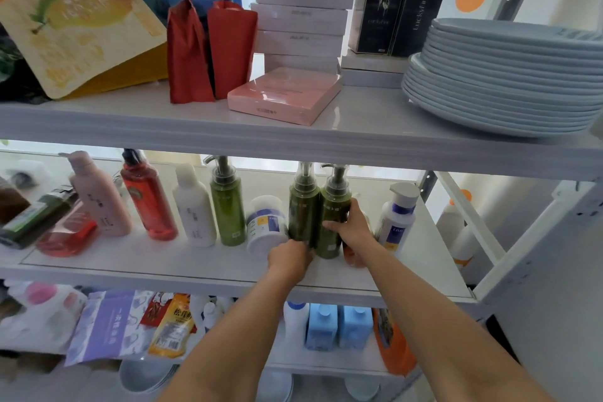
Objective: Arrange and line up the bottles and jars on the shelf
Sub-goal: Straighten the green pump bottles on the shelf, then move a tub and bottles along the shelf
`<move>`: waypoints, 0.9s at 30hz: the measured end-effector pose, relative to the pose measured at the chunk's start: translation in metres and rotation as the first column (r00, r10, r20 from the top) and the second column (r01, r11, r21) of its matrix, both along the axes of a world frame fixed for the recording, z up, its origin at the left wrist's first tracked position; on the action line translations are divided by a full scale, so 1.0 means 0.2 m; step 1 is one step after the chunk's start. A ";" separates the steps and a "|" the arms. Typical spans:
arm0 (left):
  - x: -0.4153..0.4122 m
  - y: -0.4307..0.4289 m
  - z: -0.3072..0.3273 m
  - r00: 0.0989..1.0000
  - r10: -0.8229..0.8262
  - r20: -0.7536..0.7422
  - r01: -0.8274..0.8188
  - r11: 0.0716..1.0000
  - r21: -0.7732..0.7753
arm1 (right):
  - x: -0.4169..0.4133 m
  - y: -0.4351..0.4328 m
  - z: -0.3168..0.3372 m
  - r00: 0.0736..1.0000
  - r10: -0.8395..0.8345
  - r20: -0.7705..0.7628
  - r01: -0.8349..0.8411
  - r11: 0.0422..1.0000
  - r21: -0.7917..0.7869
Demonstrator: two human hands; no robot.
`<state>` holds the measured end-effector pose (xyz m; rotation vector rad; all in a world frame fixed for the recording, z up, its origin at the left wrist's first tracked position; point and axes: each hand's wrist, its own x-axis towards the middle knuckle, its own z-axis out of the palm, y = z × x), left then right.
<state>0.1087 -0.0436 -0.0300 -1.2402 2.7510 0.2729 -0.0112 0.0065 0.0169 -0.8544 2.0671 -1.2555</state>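
Note:
On the middle shelf (202,268) two dark green pump bottles stand side by side. My left hand (288,259) grips the base of the left one (302,206). My right hand (354,227) wraps around the right one (334,202), thumb across its front. A white jar (264,225) with a blue label lies tilted just left of them. Further left stand a lighter green pump bottle (227,202), a white bottle (194,206), a red bottle (148,199) and a pink bottle (99,196). A white pump bottle (396,215) stands to the right, and an orange bottle (354,254) is mostly hidden behind my right wrist.
At the far left a dark bottle (36,215) and a red one (67,235) lie on their sides. The upper shelf holds pouches, red bags (208,49), stacked boxes and a pile of grey plates (509,81). Below are packets and blue bottles (339,326).

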 end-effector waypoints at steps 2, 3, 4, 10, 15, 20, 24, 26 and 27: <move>0.06 -0.02 -0.01 0.998 0.033 -0.060 -0.031 0.999 0.035 | 0.00 -0.01 -0.01 1.000 -0.005 -0.010 0.005 1.000 0.009; 0.09 -0.03 -0.01 0.994 0.057 -0.094 -0.053 0.998 0.043 | 0.00 -0.01 -0.02 1.000 -0.009 -0.007 0.009 1.000 0.008; 0.12 -0.04 -0.02 0.988 0.087 -0.128 -0.082 0.996 0.045 | 0.00 -0.01 -0.03 1.000 -0.011 -0.003 0.011 1.000 0.007; 0.29 -0.07 -0.01 0.937 0.271 -0.222 -0.263 0.963 0.066 | 0.12 0.00 -0.09 0.977 -0.202 0.065 0.203 0.979 -0.014; 0.42 -0.14 0.04 0.900 0.380 -0.214 -0.372 0.925 0.078 | 0.41 0.00 -0.14 0.802 -0.596 -0.035 0.594 0.803 -0.045; 0.57 -0.27 0.07 0.874 0.411 -0.259 -0.397 0.911 0.108 | 0.68 -0.16 -0.20 0.815 -0.580 0.003 0.577 0.811 -0.090; 0.63 -0.40 0.07 0.823 0.467 -0.322 -0.377 0.874 0.305 | 0.84 -0.29 -0.19 0.899 -0.432 -0.065 0.430 0.902 -0.048; 0.62 -0.44 0.05 0.782 0.529 -0.329 -0.337 0.804 0.491 | 0.85 -0.35 -0.19 0.903 -0.412 -0.118 0.417 0.909 0.014; 0.61 -0.45 0.04 0.762 0.558 -0.328 -0.308 0.758 0.574 | 0.84 -0.37 -0.19 0.902 -0.404 -0.151 0.416 0.908 0.057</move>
